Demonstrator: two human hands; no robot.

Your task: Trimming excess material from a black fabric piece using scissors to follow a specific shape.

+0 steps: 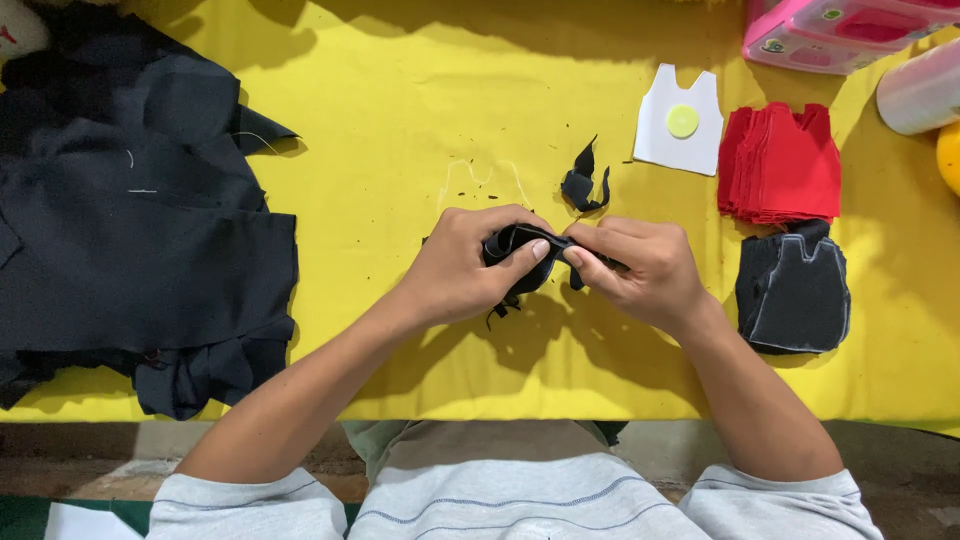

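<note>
Both my hands meet over the middle of the yellow table cover (400,110). My left hand (470,265) and my right hand (640,265) pinch a small piece of black cloth (520,255) between thumbs and fingers, holding it just above the table. Loose threads hang from the piece below my left hand. A black cloth scrap (583,185) lies just beyond my hands.
A big pile of dark cloth (130,210) covers the left side. To the right lie a white vest-shaped paper pattern (680,150) with a yellow disc (682,121), a stack of red cut pieces (778,160), a stack of black chalk-marked pieces (795,290), a pink box (830,30) and a white spool (920,90).
</note>
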